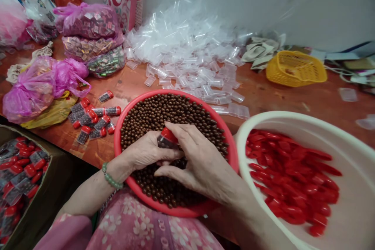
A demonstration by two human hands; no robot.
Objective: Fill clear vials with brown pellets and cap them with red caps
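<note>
Both hands meet over a red basin (235, 152) heaped with small round brown balls (164, 111). My left hand (149, 150), with a green bead bracelet at the wrist, is closed around a small clear container (164, 141) with dark contents. On the container's end sits a red cap (170, 134), and the fingers of my right hand (199, 156) press against it. The right thumb is held apart, below the container. A white basin (272, 115) of red plastic caps (293, 175) stands by my right forearm.
Capped filled containers (92, 119) lie left of the red basin, and a cardboard box (55, 172) holds more. Clear empty tubes (193, 54) pile up behind. Tied pink bags (88, 23) stand back left, a yellow basket (295, 68) back right.
</note>
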